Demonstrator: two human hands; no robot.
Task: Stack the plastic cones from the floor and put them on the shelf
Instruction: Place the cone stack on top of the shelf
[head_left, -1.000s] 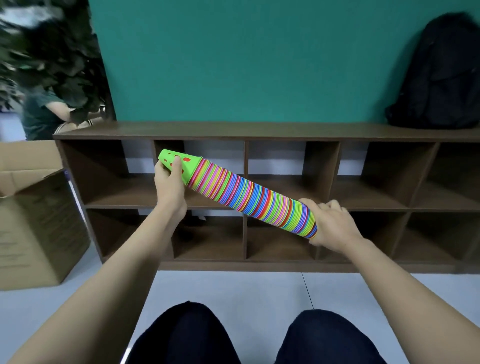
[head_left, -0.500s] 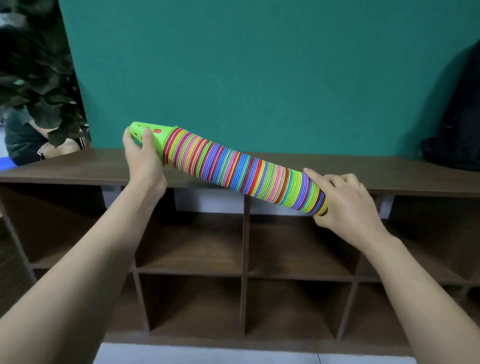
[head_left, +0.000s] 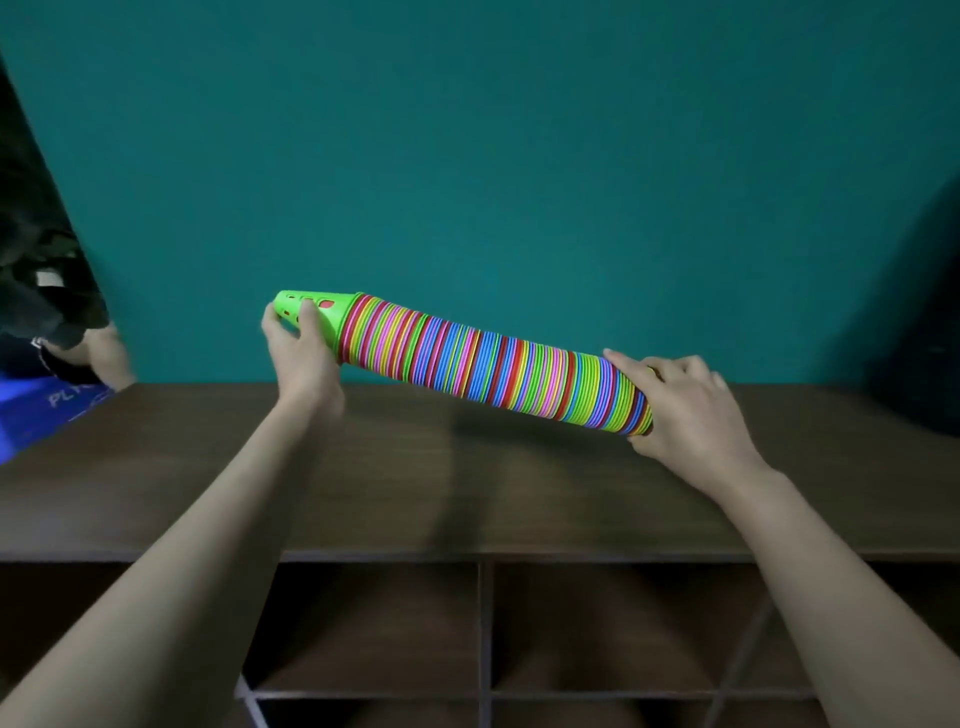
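We hold one long stack of multicoloured plastic cones (head_left: 493, 369), too many to count, tilted sideways in the air above the top of the one dark brown wooden shelf (head_left: 467, 493). Our left hand (head_left: 301, 353) pinches its green tip at far left, and our right hand (head_left: 685, 410) curls round the wide base at right.

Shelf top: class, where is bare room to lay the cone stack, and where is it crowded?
Bare: the middle of the shelf top, under the cone stack, from the teal wall to the front edge. Crowded: the right end by the dark bag; the left corner by the blue item.
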